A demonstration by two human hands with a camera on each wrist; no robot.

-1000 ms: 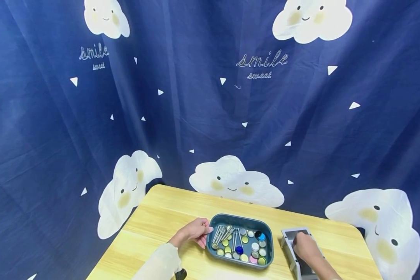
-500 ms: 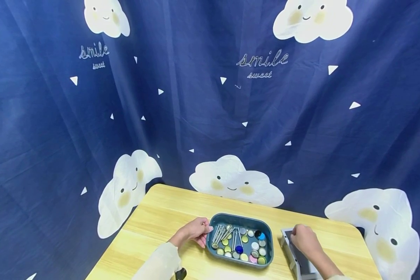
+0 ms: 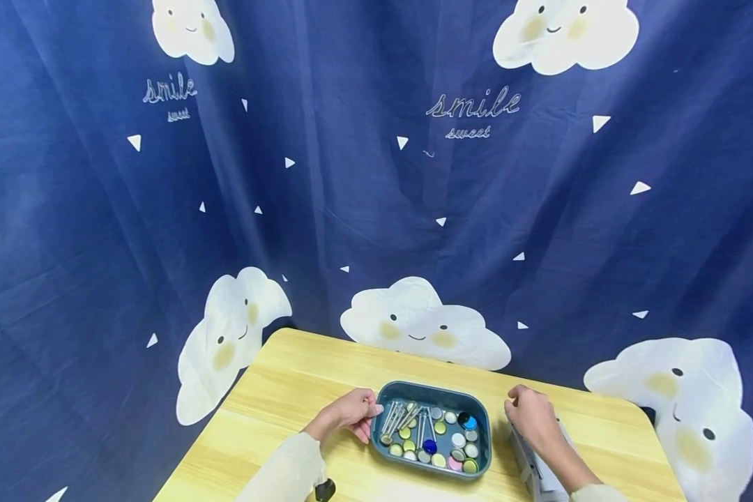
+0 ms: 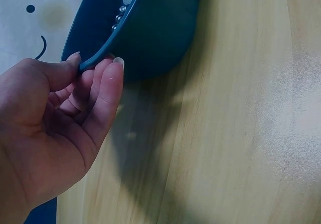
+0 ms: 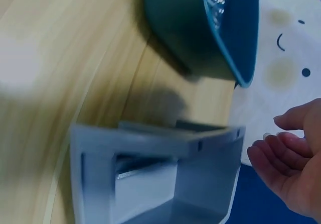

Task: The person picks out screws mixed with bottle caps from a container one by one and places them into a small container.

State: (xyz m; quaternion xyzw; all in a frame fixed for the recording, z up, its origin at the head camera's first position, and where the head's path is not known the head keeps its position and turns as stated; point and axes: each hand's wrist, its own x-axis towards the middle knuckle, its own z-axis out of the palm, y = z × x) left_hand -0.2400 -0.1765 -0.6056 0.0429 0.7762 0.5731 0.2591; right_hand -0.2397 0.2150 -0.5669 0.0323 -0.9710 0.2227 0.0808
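Observation:
My left hand (image 3: pixel 351 413) pinches the left rim of a dark teal tray (image 3: pixel 436 395), thumb over the edge and fingers beneath it. Inside the tray lie long silver screws (image 3: pixel 392 420), bunched at its left, and several bottle caps (image 3: pixel 438 460) in yellow, white, pink and blue. To the right stands a grey box (image 5: pixel 210 174) with an open top. My right hand (image 3: pixel 532 416) hovers over the far end of this box in the head view. Seen from the right wrist, its fingers (image 5: pixel 276 166) are loosely curled beside the box's edge, with nothing between them.
The light wooden table (image 3: pixel 314 355) has rounded far corners. Behind it hangs a dark blue curtain (image 3: pixel 376 209) printed with smiling clouds. A blurred dark piece (image 5: pixel 145 164) with a silvery edge shows within the grey box.
My right hand has risen out of the grey box and shifted toward its far left corner. The left hand and the tray have stayed in place.

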